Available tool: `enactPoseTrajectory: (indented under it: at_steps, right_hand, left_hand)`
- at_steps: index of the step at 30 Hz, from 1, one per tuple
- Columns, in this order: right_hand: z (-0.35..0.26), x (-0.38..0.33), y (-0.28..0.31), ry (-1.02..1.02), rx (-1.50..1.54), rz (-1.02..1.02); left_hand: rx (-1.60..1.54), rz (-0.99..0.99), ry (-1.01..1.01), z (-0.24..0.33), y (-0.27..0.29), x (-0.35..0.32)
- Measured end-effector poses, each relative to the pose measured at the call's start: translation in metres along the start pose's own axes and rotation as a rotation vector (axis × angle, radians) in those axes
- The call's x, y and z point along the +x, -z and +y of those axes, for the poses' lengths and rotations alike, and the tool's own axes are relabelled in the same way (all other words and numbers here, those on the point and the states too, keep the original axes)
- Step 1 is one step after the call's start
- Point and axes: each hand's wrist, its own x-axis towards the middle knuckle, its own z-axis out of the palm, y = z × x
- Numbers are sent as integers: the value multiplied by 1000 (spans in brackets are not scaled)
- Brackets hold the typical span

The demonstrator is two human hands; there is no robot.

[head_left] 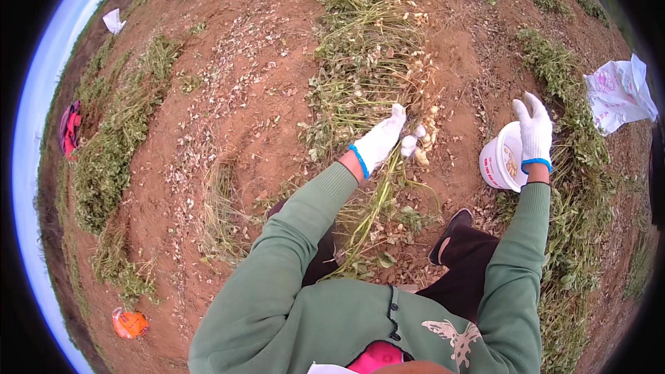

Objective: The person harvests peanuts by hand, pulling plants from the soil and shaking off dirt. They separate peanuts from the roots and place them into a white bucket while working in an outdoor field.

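Observation:
My left hand, in a white glove with a blue cuff, is closed around the stems of a peanut plant. Its leafy end trails down toward my lap, and pale peanut pods show beside the fingertips, at the edge of the row. Over the rim of a white bucket, on the right, hovers my right hand in a matching glove. Its fingers are spread and nothing shows in them. Some peanuts lie inside the bucket, partly hidden by that hand.
Ahead stretches a row of uprooted peanut plants, pods facing right. Another green row runs behind the bucket, with a white sack on it. At far left are more plants, a pink-and-black cloth item and an orange bag.

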Motion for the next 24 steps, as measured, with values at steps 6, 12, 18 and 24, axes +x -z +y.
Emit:
enactPoseTrajectory:
  at_steps: [6,12,18,24]
  right_hand:
    - [-117,-67,-71,-52,646,-782]
    - [-126,-60,-76,-107,832,-928]
    - [-116,-52,-74,6,688,-916]
    - [-117,-57,-81,-64,795,-792]
  left_hand:
    - [-132,-114,-56,3,-7,3]
    - [-98,-108,-16,11,-6,-5]
    - [-128,-47,-32,12,-3,-13]
    - [-224,-76,10,9,7,-11]
